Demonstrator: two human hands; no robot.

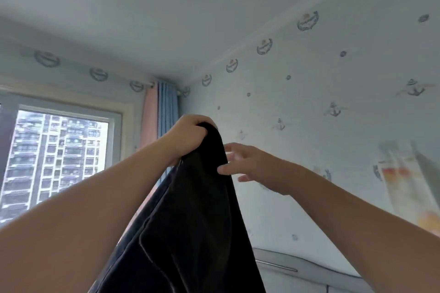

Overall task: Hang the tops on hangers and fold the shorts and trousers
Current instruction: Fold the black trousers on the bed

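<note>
Soft daylight enters through the window (62, 149) at left, lighting the ceiling (166, 6) and wall (309, 102) evenly in pale grey-blue, with only faint shading in the corner. The garment (190, 221) reads near black, its folds barely visible. The whole picture is soft and slightly smeared, the right hand (250, 166) and the poster (400, 185) at right most blurred, and wide-angle distortion bends the ceiling lines.

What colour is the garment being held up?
Black or very dark navy; the garment shows in the head view.
</note>
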